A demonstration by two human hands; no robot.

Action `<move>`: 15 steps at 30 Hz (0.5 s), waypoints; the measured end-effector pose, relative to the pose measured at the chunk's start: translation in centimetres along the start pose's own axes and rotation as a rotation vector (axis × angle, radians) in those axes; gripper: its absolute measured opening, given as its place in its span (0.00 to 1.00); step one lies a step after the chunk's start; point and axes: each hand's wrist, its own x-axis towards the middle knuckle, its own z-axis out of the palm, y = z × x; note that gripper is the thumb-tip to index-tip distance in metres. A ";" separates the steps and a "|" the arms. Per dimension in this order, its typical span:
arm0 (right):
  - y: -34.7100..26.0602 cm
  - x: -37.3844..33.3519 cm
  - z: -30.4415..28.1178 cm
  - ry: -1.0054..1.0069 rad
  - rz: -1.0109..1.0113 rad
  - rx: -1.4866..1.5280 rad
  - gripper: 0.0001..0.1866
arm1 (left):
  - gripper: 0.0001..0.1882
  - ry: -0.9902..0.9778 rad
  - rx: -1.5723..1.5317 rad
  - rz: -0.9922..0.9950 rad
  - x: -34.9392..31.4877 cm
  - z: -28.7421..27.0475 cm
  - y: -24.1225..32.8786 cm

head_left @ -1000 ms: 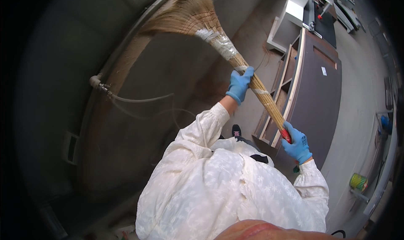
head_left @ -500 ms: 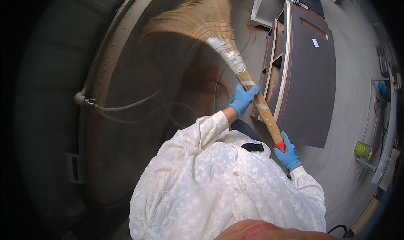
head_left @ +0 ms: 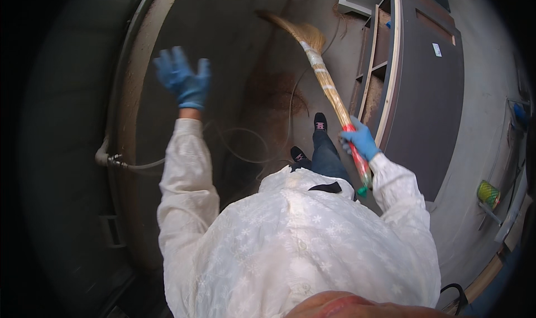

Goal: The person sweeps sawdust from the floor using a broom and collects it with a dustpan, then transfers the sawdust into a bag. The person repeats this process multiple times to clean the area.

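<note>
Right hand (head_left: 360,141), blue glove, fist closed round the broom (head_left: 329,92) near its red handle end. Left hand (head_left: 183,81), blue glove, raised, fingers spread wide, holding nothing, well apart from the broom. Broom's long axis runs diagonally: handle end low by the right forearm, straw head pointing up-left, away from the person, down at the floor (head_left: 268,67). Dark cabinet (head_left: 424,78) just right of the broom. Thin hose (head_left: 251,150) loops on the floor near the shoes (head_left: 320,121). Green can (head_left: 488,194) far right.
</note>
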 end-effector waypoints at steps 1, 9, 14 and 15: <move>-1.2 2.9 -0.3 -0.056 -0.018 0.046 0.36 | 0.46 -0.010 0.057 -0.005 1.9 0.5 -2.5; -10.1 27.0 -0.2 0.092 -0.108 -0.047 0.21 | 0.50 -0.186 0.366 0.223 10.4 6.4 -14.1; -14.1 40.8 2.0 0.147 -0.074 -0.090 0.24 | 0.45 -0.216 0.212 0.229 10.0 7.8 -14.5; -14.5 43.6 2.4 0.166 -0.052 -0.112 0.25 | 0.45 -0.231 0.202 0.228 10.0 7.9 -14.5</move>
